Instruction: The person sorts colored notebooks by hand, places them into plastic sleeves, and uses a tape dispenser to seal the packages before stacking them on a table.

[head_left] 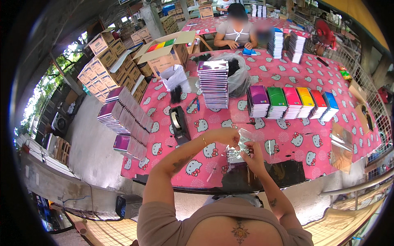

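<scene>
The fingertips of your left hand (230, 137) bend down onto a crinkled, glossy piece of clear plastic (236, 156), close together; glare hides whether they pinch it. The thumb and forefinger of your right hand (255, 156) come together at the same plastic, seemingly pinching its right side. That plastic is near the middle of the near edge of the table (295, 158), just beyond a dark patch (283, 169) where the pink cloth is missing. A bracelet (204, 142) circles your left wrist.

To the left of your left hand stands a black tape dispenser (179, 125), with blue-handled scissors (193, 105) beyond it. Farther in, a tall stack of notebooks (213, 86) stands in front of a clear bag (242, 84) with black contents. Beyond your right hand, six notebook stacks form a row, from purple (258, 95) on the left to blue (330, 100) on the right.

Along the table's left edge stand more purple-covered stacks (123, 143); near its right edge lies a clear-wrapped packet (342, 143). At the far edge, a co-worker (236, 33) sits with both hands near a blue item (248, 52).
</scene>
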`<state>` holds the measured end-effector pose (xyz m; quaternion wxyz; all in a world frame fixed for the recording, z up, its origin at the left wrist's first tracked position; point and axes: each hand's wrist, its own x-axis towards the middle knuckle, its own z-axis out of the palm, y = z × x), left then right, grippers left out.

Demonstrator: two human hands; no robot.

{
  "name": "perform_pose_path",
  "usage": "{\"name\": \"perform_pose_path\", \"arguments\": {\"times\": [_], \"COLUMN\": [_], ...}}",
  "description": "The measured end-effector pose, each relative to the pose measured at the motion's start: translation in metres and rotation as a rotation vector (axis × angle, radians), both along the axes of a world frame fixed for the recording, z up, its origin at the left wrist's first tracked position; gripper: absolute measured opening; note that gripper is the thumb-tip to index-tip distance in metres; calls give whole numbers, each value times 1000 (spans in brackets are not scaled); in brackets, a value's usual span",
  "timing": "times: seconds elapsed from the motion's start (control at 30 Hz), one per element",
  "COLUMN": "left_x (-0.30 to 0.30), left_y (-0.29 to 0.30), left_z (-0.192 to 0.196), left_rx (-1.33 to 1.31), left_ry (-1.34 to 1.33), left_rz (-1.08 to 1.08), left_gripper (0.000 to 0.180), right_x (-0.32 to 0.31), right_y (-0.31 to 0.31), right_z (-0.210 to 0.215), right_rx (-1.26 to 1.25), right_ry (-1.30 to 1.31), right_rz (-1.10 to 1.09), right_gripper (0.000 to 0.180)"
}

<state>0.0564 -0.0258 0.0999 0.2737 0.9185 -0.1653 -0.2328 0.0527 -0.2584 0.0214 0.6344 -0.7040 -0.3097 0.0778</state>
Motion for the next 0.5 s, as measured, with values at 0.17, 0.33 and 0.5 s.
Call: {"name": "perform_pose_path", "arguments": {"times": [0.17,0.33,0.5], "left_x": [-26,-34,-106], "left_y": [26,-4,-84], "left_z": [-104,-37,-16], "left_rx": [-540,-684,206], "left_ry": [538,57,-727], "left_rz": [414,494,304], "left_gripper": [48,78,98], "right_x": [-8,4,-3], "right_y": [9,-8,-8], "right_z": [-1,-15,-21], "right_rx": [38,-8,240], "right_ry": [55,84,374], "right_rz": [28,-5,188], "right_gripper": [39,45,68]}}
